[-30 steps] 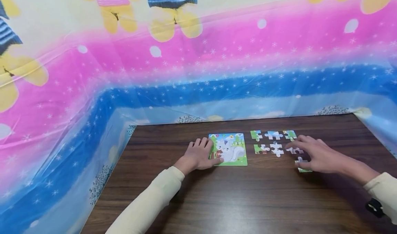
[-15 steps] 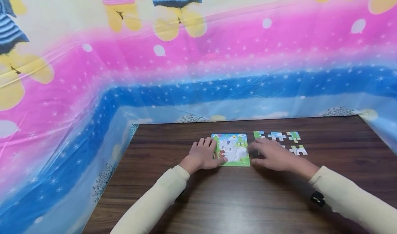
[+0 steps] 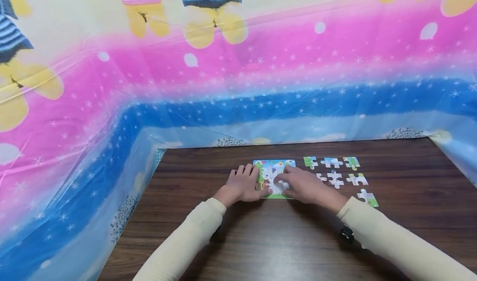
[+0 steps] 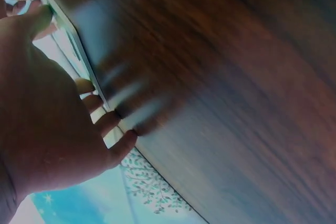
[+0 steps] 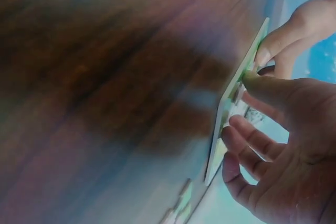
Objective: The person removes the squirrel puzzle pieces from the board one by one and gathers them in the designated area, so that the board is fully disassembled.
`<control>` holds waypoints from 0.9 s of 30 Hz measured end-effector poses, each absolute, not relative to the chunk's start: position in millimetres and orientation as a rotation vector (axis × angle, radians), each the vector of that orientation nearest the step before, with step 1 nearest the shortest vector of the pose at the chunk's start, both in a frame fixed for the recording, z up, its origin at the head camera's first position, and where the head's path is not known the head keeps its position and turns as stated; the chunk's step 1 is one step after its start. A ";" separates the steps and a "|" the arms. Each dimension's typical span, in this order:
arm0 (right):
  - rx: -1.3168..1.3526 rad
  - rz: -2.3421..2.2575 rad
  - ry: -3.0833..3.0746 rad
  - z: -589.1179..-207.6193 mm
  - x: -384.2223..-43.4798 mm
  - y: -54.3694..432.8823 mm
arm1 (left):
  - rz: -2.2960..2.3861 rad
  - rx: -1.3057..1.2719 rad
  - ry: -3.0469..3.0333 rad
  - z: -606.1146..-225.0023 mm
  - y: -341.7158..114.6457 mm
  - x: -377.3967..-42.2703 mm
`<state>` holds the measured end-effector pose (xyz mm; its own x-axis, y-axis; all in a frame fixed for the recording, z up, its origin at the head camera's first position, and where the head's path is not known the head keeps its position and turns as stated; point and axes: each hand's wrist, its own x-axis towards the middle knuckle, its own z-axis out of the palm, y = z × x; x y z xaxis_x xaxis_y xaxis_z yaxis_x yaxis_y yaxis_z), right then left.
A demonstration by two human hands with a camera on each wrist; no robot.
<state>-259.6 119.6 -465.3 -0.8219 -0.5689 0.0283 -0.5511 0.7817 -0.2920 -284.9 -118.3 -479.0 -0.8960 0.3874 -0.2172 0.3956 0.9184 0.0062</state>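
A square picture puzzle [image 3: 267,174] with a white cartoon squirrel lies on the table. My left hand [image 3: 243,185] rests along its left edge, fingers stretched out and thumb on the lower part. Over the right half is my right hand [image 3: 305,186], its fingers bent and thumb near the lower edge. In the right wrist view the right thumb and index finger meet the board [image 5: 216,129] close together; whether they pinch a puzzle piece is hidden. Several loose jigsaw pieces [image 3: 334,178] lie to the right, the lowest being a green and white piece [image 3: 367,198].
The dark wooden table [image 3: 261,248] reaches back to a wall hanging [image 3: 231,99] in pink and blue. A black wrist strap [image 3: 346,234] sits on the right sleeve. Loose pieces stand in rough rows, one partly covered by the right hand.
My right hand has moved left from the loose pieces onto the picture puzzle. The left hand stays at the puzzle's left edge. The lowest loose piece now lies uncovered.
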 end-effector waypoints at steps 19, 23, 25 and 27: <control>-0.868 -0.483 2.924 -467.3 -259.4 113.7 | 0.216 0.669 2.746 -457.5 -140.4 -278.0; -0.850 -0.523 2.947 -470.1 -257.3 109.5 | 0.201 0.649 2.743 -457.0 -138.0 -278.3; -0.835 -0.536 2.950 -470.9 -256.6 107.2 | 0.198 0.642 2.738 -456.4 -136.8 -278.4; -0.814 -0.548 2.951 -470.6 -256.0 105.3 | 0.194 0.642 2.739 -455.4 -135.6 -278.5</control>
<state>-256.0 105.3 -470.6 -0.8625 -0.5023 0.0616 -0.4909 0.8010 -0.3426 -278.5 -135.6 -455.4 -0.8477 0.4525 -0.2770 0.4090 0.8899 0.2021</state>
